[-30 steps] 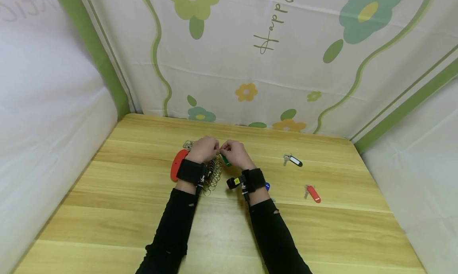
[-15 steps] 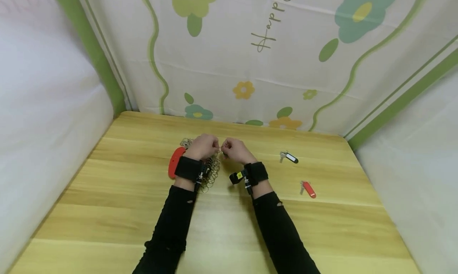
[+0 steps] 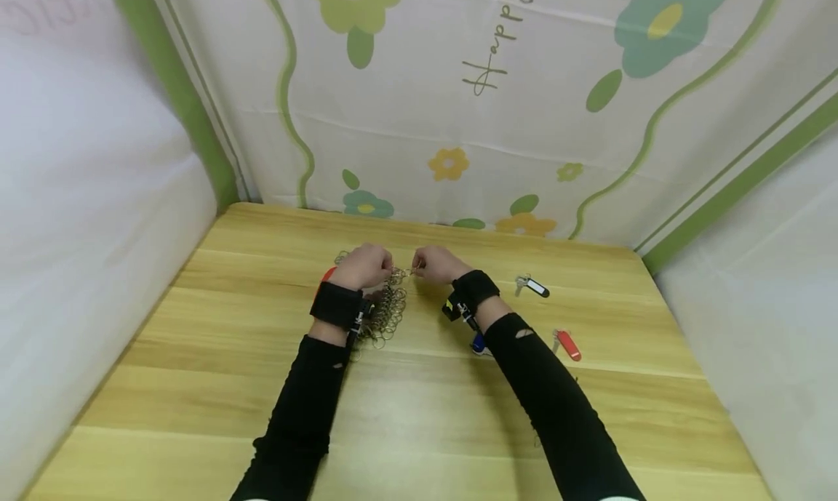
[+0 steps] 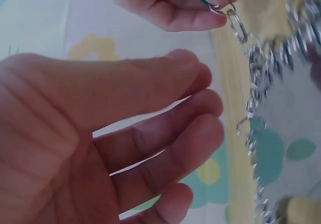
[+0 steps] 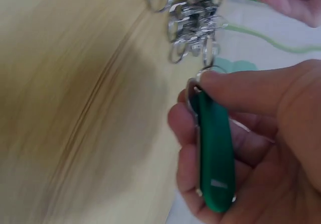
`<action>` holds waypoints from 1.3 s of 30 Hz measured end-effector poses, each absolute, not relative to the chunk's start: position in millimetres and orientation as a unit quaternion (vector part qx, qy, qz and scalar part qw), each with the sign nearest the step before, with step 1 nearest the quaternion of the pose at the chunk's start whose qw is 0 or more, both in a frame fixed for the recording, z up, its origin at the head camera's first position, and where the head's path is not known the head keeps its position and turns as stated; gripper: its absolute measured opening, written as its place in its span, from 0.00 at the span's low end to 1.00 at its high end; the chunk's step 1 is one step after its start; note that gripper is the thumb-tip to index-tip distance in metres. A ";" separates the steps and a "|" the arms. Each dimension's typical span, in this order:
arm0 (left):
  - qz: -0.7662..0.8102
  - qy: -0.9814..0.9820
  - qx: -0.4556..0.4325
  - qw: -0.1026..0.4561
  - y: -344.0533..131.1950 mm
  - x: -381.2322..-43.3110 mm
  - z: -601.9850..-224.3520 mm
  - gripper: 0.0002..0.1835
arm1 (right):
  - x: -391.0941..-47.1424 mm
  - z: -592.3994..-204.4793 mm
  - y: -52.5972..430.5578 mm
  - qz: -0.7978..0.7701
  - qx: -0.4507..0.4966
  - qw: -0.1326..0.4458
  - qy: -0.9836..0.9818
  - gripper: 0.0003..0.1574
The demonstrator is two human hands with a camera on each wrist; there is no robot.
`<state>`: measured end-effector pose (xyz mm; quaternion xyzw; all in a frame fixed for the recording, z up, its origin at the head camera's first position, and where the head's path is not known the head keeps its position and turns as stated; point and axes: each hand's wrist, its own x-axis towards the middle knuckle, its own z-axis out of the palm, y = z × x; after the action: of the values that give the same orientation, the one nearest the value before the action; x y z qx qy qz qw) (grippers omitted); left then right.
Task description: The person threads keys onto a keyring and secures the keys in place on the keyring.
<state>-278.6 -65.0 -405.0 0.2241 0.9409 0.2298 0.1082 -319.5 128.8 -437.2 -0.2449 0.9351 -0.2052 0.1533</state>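
Note:
My right hand (image 3: 440, 265) pinches a green key tag (image 5: 217, 148) by its ring, with a key lying along it and fingers curled behind. The tag's ring links to a chain of metal rings (image 3: 388, 315), which stretches towards it in the right wrist view. My left hand (image 3: 363, 267) hovers over the rings, thumb and index tips close together, the other fingers loosely bent. Nothing shows between its fingers in the left wrist view, where the rings (image 4: 256, 68) run apart from them. Beneath the left hand a red piece (image 3: 327, 275) is mostly hidden.
On the wooden table (image 3: 216, 385), a black key tag with key (image 3: 537, 288) and a red key tag with key (image 3: 568, 345) lie to the right. Something blue (image 3: 480, 344) is partly under my right forearm. Patterned cloth (image 3: 393, 123) walls the back and sides.
My hands have drawn apart, the right moving slightly right with the green key tag. The left fingers have come away from the tag's ring. Linked rings now stretch between the hands.

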 end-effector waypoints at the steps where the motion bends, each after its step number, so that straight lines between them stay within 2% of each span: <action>1: 0.220 0.942 0.232 0.106 -65.0 -277.9 -403.3 0.20 | -321.4 -437.7 129.3 -0.197 -0.249 0.152 0.936 0.06; 4: 0.186 0.944 0.257 0.095 -62.8 -276.4 -397.7 0.24 | -326.6 -440.4 132.0 -0.180 -0.265 0.145 0.936 0.08; 13: 0.121 0.941 0.297 0.107 -56.4 -273.4 -397.5 0.26 | -330.2 -450.2 138.4 -0.155 -0.294 0.141 0.933 0.13; 22: 0.106 0.946 0.281 0.125 -61.1 -271.3 -401.7 0.24 | -325.9 -454.3 137.7 -0.151 -0.279 0.111 0.942 0.11; 27: 0.106 0.947 0.271 0.137 -65.3 -272.3 -401.7 0.22 | -329.1 -459.2 143.9 -0.165 -0.280 0.089 0.941 0.13; 32: 0.113 0.944 0.277 0.136 -65.6 -273.5 -401.4 0.24 | -329.3 -454.6 165.4 -0.164 -0.271 0.090 0.944 0.16; 39: 0.100 0.940 0.301 0.124 -53.2 -271.2 -401.0 0.26 | -318.0 -445.1 220.2 -0.140 -0.220 0.092 0.961 0.16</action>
<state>-271.2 -53.2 -401.0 0.3007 0.9403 0.1005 0.1237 -318.0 220.2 -445.1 -0.2199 0.9610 -0.1399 0.0921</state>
